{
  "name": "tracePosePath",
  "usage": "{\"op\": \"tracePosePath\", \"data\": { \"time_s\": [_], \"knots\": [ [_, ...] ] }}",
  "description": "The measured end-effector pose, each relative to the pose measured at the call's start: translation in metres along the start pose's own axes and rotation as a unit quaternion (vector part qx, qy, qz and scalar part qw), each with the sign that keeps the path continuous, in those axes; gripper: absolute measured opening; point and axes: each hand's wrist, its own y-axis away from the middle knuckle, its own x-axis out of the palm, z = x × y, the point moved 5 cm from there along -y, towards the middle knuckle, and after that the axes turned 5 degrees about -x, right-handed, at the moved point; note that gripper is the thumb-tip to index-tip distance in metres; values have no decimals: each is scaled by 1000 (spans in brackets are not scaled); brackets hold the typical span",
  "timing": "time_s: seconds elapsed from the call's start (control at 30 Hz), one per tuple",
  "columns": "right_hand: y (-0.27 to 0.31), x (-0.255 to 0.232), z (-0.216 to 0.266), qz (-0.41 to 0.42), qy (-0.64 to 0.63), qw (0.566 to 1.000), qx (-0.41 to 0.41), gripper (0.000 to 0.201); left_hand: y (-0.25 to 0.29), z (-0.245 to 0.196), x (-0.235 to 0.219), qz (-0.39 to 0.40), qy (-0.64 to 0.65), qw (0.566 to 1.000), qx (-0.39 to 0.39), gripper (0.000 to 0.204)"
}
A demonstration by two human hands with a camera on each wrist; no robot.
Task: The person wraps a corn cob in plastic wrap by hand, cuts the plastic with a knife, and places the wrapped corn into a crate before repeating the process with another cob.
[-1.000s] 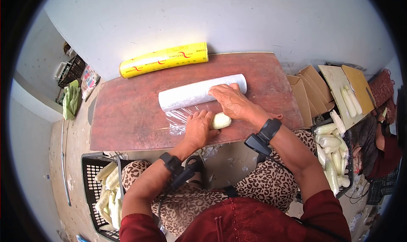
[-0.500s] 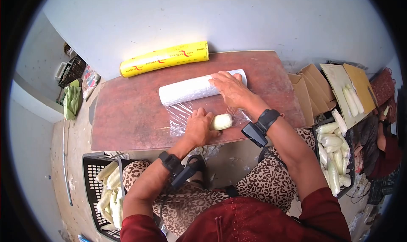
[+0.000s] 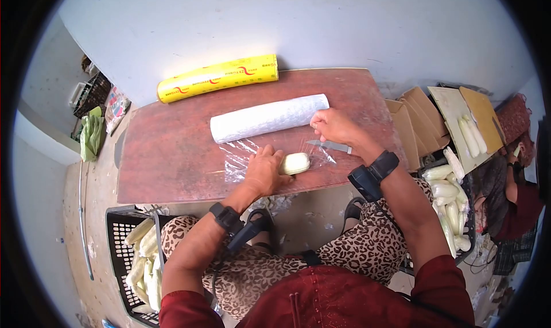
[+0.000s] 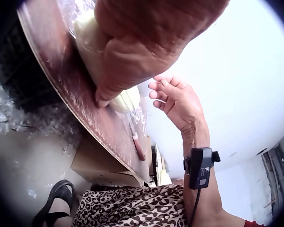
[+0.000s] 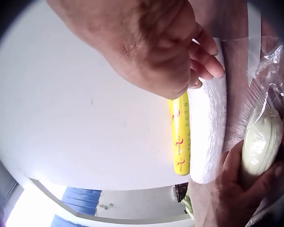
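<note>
My left hand [image 3: 264, 172] grips a pale green, elongated vegetable [image 3: 296, 164] lying at the near side of the table, thumb on one side and fingers on the other. Clear plastic film [image 5: 275, 60] covers the vegetable and stretches toward a white film roll [image 3: 267, 118]. Just off the roll's right end, my right hand [image 3: 334, 127] hovers with loosely curled fingers and holds nothing. Under it lies a knife [image 3: 333, 146], blade pointing left; the left wrist view shows its reddish-brown handle [image 4: 139, 147]. The left hand hides part of the vegetable.
A yellow printed roll [image 3: 218, 78] lies along the wall at the table's [image 3: 166, 155] back edge. Crates with pale vegetables stand left [image 3: 119, 236] and right [image 3: 472, 213]. Cardboard boxes [image 3: 422, 121] sit right of the table, and another person's arm [image 3: 515, 184] shows at far right.
My right hand has come off the white roll and drawn back right with fingers curling, which uncovers the knife. The roll first shifted slightly away. My left hand stays on the vegetable.
</note>
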Motion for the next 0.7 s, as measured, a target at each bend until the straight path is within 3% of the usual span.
{"op": "tracePosePath", "data": {
  "time_s": [0.23,0.4,0.5,0.7],
  "knots": [
    [8,17,-32,89,19,994,67,19,2,-1,-1,-8,2,1000,9,54],
    [15,16,-31,45,30,998,22,21,2,0,0,-17,7,1000,13,53],
    [13,16,-38,28,104,994,28,22,2,1,0,-19,7,1000,16,54],
    [14,21,-34,98,241,966,9,14,2,0,-1,-12,7,1000,20,54]
  ]
}}
